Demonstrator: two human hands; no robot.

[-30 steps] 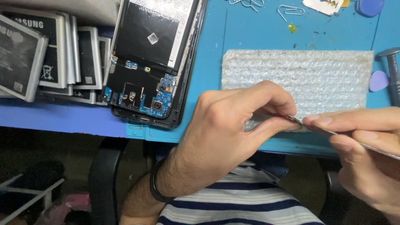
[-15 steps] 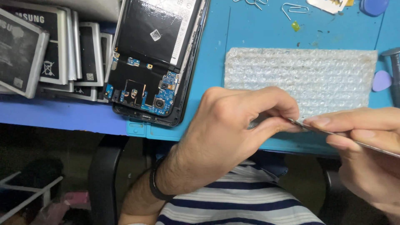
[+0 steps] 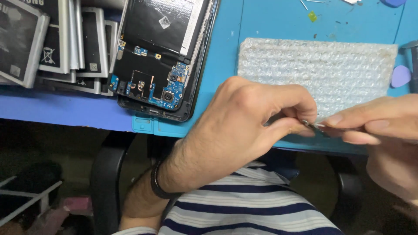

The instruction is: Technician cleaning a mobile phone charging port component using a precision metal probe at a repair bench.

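Barely shifted, left hand (image 3: 244,130) pinches a small metal part (image 3: 310,126) against right hand (image 3: 383,130) fingertips.

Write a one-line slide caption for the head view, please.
Left hand and right hand pinch a small part beside an opened phone.

A bright blue mat (image 3: 270,39) covers the desk across the upper frame, with a deeper blue desk edge (image 3: 56,114) at left. At upper centre the opened phone (image 3: 161,56) is black inside, with blue circuit boards and gold contacts. The batteries (image 3: 48,43) at upper left are black with silver-grey edges. The bubble wrap (image 3: 313,69) at upper right is translucent white, dotted with bubbles. A lilac pick (image 3: 401,76) lies at the right edge. At bottom centre, the shirt (image 3: 248,213) is striped navy and white; the wristband (image 3: 156,182) is black.
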